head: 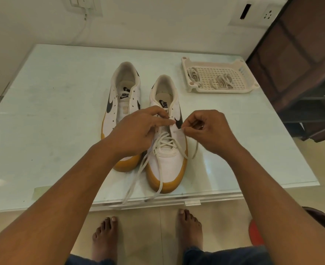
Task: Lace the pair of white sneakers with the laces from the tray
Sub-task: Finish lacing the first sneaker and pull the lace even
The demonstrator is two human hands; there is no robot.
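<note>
The partly laced white leather sneaker (pixel 170 163) rests on the pale glass tabletop (pixel 62 115) beside its unlaced mate (pixel 123 87). The left hand (pixel 136 131) grips its upper to steady the eyelets; the right hand (pixel 210 130) pinches the tip of the cream flat lace (pixel 164 142), apparently for threading. Further laces (pixel 221 82) lie in the white perforated plastic tray (pixel 215 91), well apart.

We see white sneakers (pixel 169 165), black swooshes, tan soles — off-white lace (pixel 165 139) under our fingers (pixel 164 122), cream grid-patterned tray (pixel 215 91) beyond them.
</note>
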